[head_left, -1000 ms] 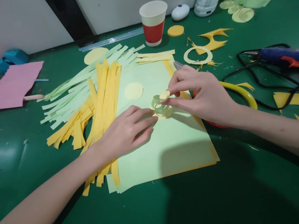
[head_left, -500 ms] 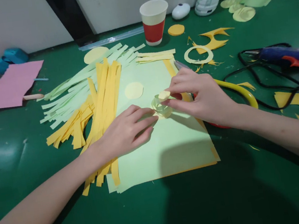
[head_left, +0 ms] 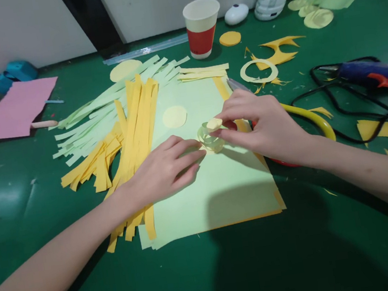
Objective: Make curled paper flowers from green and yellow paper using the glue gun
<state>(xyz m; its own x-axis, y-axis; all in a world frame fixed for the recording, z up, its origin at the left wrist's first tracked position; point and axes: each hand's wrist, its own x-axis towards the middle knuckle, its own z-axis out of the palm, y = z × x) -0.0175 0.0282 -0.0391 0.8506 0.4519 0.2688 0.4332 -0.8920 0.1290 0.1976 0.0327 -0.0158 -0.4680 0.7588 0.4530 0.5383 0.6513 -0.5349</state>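
Observation:
Between the fingertips of my right hand is a small pale yellow paper piece, pinched over a coiled light green paper strip. The coil rests on a pale yellow paper base, which sits on light green paper sheets. My left hand lies to the left with fingers stretched out, its fingertips touching the coil's edge. A pale yellow paper circle lies flat behind the left hand. Yellow paper strips pass under the left wrist.
Light green strips spread at the left, near pink paper. A paper cup stands at the back. On the right are a blue glue gun with black cord, a paper ring, yellow scraps and yellow-and-red-handled scissors partly under my right arm.
The view has shifted very slightly. Both hands keep the same places, and the small yellow piece is still pinched over the coil.

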